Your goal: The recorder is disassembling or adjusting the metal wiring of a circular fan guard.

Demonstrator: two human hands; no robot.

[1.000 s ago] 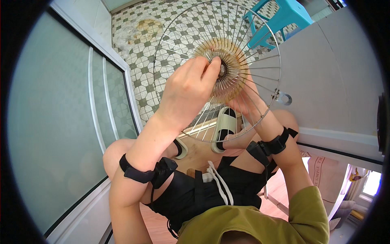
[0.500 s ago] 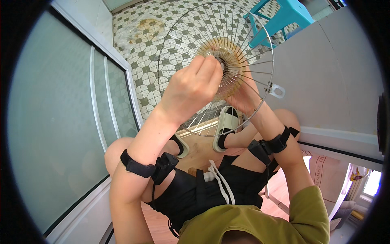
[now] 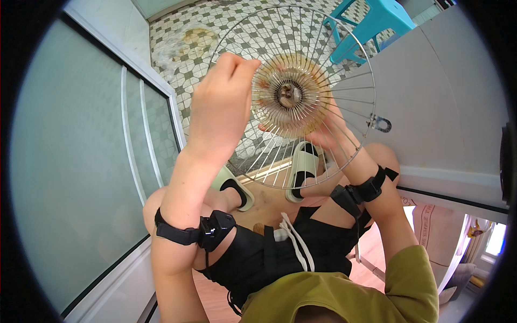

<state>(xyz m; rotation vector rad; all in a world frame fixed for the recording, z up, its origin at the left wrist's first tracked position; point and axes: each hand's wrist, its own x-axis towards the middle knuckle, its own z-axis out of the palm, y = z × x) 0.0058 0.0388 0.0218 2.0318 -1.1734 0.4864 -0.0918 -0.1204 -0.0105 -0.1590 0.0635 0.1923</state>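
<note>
Head view, looking down past knees. Round wire fan guard held up in front of chest, face-on, tilted slightly, above tiled floor. Left hand at guard's left side, fingers curled and pinched on wires near hub. Right hand behind mesh, seen through wires, fingers spread against back of hub area; firm grasp or mere support, cannot tell. Hub ring tan, dusty-looking. Small metal clip on guard's right rim. Black strap with small device on left wrist; black strap on right wrist. Pale slippers on feet below guard. Turquoise plastic stool beyond, top right. Frosted glass door at left.
</note>
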